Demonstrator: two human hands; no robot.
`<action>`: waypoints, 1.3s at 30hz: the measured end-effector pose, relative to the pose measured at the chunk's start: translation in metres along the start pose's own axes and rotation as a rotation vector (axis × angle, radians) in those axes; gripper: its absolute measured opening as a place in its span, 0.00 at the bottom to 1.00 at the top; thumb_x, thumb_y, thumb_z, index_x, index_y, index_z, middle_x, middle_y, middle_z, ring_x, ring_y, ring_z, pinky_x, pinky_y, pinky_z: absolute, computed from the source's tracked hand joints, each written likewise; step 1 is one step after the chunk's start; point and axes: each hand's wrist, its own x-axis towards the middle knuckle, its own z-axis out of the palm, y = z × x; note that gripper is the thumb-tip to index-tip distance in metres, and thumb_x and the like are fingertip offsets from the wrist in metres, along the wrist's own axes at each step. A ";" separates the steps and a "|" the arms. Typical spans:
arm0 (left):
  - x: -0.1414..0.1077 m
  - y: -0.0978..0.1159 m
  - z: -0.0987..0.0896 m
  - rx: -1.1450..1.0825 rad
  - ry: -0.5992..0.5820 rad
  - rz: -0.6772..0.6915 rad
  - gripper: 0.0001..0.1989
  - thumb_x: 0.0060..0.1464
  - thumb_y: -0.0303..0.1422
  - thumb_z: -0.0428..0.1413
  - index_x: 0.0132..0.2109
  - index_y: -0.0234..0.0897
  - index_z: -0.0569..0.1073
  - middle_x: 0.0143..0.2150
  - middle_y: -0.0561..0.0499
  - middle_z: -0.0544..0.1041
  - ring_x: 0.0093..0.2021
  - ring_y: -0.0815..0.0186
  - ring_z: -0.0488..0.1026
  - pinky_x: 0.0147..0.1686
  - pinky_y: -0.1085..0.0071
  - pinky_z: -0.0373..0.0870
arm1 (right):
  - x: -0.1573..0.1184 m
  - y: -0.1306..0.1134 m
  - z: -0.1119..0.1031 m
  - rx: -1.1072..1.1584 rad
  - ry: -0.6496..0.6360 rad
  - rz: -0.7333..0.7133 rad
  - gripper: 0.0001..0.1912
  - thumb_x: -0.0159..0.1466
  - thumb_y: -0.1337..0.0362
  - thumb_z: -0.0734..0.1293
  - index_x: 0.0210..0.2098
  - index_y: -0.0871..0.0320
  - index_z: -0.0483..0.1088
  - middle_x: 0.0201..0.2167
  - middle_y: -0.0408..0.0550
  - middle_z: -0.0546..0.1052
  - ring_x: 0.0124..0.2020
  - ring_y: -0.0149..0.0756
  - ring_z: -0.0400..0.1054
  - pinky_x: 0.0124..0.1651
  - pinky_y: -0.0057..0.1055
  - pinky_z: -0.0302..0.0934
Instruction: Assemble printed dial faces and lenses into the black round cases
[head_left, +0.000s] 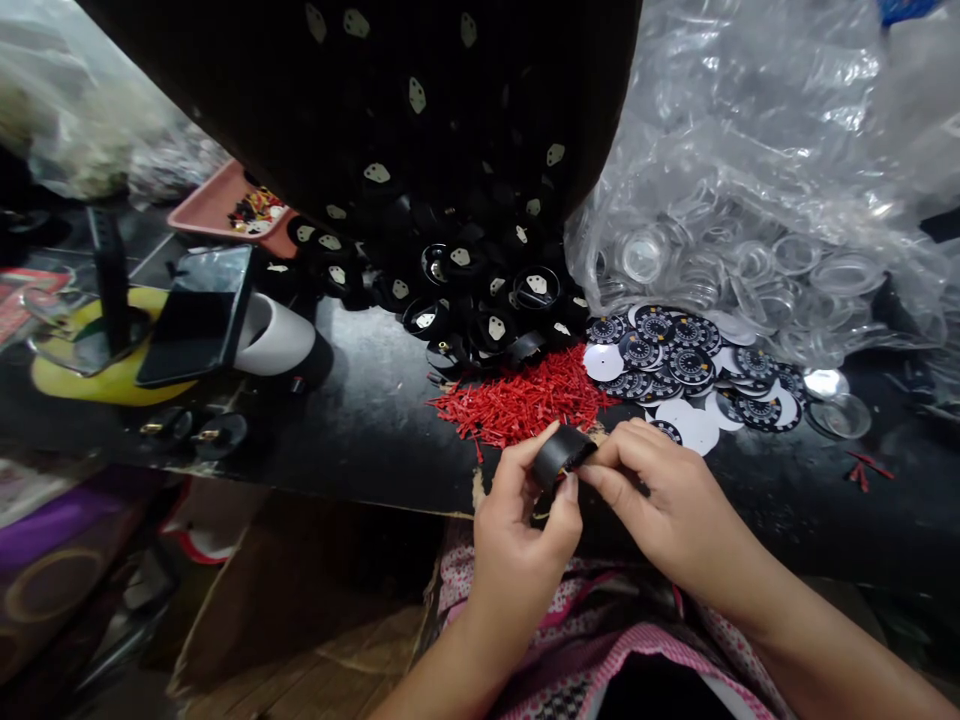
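My left hand is closed around a small round black case, held tilted between thumb and fingers above the table's front edge. The fingertips of my right hand are pinched together at the case's right rim; whatever they hold there is too small or hidden to make out. Just beyond the hands lies a heap of small red pointers. To its right are piled black printed dials with white markings, some turned white side up. Many more black cases spill toward me from behind the red heap.
A large dark container hangs over the back. Clear plastic rings fill a plastic bag at right. At left stand a phone leaning on a white cup, a yellow object and a pink tray.
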 end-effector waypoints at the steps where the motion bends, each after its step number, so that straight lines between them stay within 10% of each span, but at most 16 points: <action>1: 0.000 0.002 0.000 0.016 0.013 -0.009 0.14 0.58 0.29 0.58 0.51 0.45 0.74 0.45 0.55 0.81 0.43 0.67 0.80 0.46 0.71 0.75 | -0.001 -0.001 0.000 0.009 0.002 0.001 0.13 0.69 0.69 0.63 0.27 0.57 0.66 0.27 0.42 0.70 0.33 0.35 0.63 0.37 0.33 0.56; 15: 0.003 0.008 -0.005 -0.039 -0.047 -0.125 0.15 0.57 0.31 0.59 0.51 0.45 0.77 0.46 0.52 0.82 0.45 0.62 0.79 0.49 0.67 0.74 | -0.002 -0.001 0.003 0.059 0.006 0.126 0.15 0.68 0.64 0.65 0.24 0.56 0.62 0.24 0.41 0.69 0.27 0.32 0.62 0.31 0.30 0.55; 21: 0.013 0.005 0.003 -0.505 -0.106 -0.467 0.19 0.57 0.32 0.60 0.56 0.41 0.73 0.55 0.47 0.79 0.60 0.56 0.73 0.58 0.62 0.71 | 0.005 0.010 -0.006 -0.162 0.064 -0.146 0.05 0.68 0.67 0.63 0.37 0.57 0.72 0.32 0.46 0.74 0.34 0.37 0.67 0.39 0.34 0.58; 29: 0.009 -0.005 0.006 -0.340 -0.064 -0.509 0.20 0.58 0.41 0.60 0.56 0.46 0.76 0.63 0.48 0.74 0.67 0.54 0.65 0.64 0.59 0.66 | 0.014 0.017 0.004 -0.544 0.089 -0.329 0.10 0.67 0.70 0.59 0.32 0.59 0.70 0.29 0.48 0.73 0.32 0.39 0.63 0.39 0.36 0.53; 34: 0.007 -0.009 0.021 -0.545 0.003 -0.647 0.15 0.58 0.47 0.58 0.49 0.50 0.80 0.55 0.51 0.80 0.60 0.51 0.74 0.53 0.58 0.77 | 0.015 0.008 0.010 -0.510 0.131 -0.179 0.07 0.64 0.71 0.60 0.31 0.58 0.68 0.29 0.46 0.73 0.32 0.37 0.64 0.39 0.35 0.56; 39: 0.005 -0.009 0.022 -0.530 -0.019 -0.574 0.15 0.58 0.46 0.59 0.50 0.51 0.78 0.59 0.52 0.78 0.61 0.50 0.73 0.56 0.52 0.75 | 0.026 0.011 -0.019 -0.356 -0.103 -0.058 0.02 0.63 0.68 0.68 0.33 0.57 0.71 0.30 0.42 0.76 0.31 0.32 0.69 0.37 0.29 0.61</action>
